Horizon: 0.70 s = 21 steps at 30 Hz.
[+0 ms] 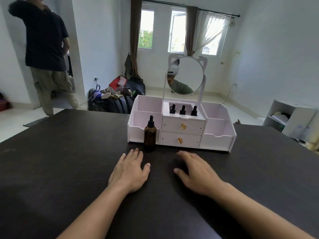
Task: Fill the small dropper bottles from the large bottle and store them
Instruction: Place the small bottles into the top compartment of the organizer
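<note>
Large bottle (150, 133) stands just beyond left hand (129, 171) fingers (136, 153), untouched.

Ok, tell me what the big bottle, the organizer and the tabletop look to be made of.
Large bottle: looks like amber glass, translucent brown and glossy, with a black dropper cap, probably rubber and plastic.
Organizer: pale, matte flat panels, likely painted board or plastic; two drawers with gold-coloured knobs.
Table: very dark, faint grain and soft sheen, probably wood or laminate.
</note>
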Available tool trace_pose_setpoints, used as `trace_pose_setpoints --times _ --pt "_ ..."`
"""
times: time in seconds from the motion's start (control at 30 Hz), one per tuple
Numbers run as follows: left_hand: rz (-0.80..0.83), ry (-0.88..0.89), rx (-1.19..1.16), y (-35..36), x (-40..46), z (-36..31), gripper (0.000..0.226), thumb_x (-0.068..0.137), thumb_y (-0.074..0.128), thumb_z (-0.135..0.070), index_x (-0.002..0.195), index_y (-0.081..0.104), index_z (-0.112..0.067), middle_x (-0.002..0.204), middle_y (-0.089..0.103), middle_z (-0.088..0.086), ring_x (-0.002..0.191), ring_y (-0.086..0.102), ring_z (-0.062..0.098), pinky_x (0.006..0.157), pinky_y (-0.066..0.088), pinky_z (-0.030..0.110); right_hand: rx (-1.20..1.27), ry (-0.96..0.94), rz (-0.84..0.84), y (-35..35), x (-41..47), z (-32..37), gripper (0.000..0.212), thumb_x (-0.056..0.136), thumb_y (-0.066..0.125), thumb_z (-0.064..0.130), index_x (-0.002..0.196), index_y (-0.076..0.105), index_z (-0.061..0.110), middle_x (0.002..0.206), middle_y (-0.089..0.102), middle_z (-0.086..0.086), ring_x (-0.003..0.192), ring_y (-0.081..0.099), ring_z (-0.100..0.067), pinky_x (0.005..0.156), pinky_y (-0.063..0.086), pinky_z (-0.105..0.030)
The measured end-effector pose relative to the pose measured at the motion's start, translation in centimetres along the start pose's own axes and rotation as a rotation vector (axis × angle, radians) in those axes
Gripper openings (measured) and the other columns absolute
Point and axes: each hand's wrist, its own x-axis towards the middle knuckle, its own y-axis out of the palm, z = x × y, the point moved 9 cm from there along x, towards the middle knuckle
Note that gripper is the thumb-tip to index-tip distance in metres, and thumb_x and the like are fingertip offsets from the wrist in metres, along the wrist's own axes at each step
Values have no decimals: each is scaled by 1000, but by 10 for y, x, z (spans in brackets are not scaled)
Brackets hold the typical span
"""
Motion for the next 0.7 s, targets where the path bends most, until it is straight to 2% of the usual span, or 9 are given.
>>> trace_pose_setpoints --times 0.07,0.17,0.27,0.53,0.6,0.7 --pt "8 0 11 0 0 0 65 102 23 -49 157 12 -17 165 7 -1 151 2 12 123 2 34 12 10 64 14 -4 -9 64 96 45 52 151 25 26 159 26 4 147 22 -14 119 22 -33" --pt "26 -2 21 0 -1 -2 65 102 21 -49 157 11 -16 165 5 0 151 1 12 123 0 34 -25 37 118 24 -2 -17 69 99 33 55 154 17 19 163 14 0 151 8 -16 123 8 -34" --pt "46 -7 36 -1 -3 -3 64 103 21 -49 157 10 -17 165 5 0 151 0 13 123 0 34 -79 44 159 30 -2 -18 69 99 26 56 155 14 16 164 9 -1 151 4 -17 123 5 -37" --pt "42 -32 26 -1 -10 -4 64 102 24 -49 157 13 -16 165 7 0 152 2 14 123 1 37 -110 43 185 35 -4 -19 71 99 21 58 155 9 15 164 4 -3 151 0 -18 123 3 -38" --pt "-14 -44 -50 -6 -12 -3 64 101 34 -49 154 25 -16 163 18 0 151 11 15 123 8 37 -114 41 190 35 -4 -18 71 99 20 58 155 9 16 164 4 -2 151 0 -18 123 2 -38" --pt "-151 -127 -206 -24 -13 4 57 92 58 -47 140 52 -18 147 50 0 135 45 20 110 39 36 -116 41 189 35 -4 -18 71 99 20 59 155 9 17 164 5 -2 151 1 -18 123 3 -38"
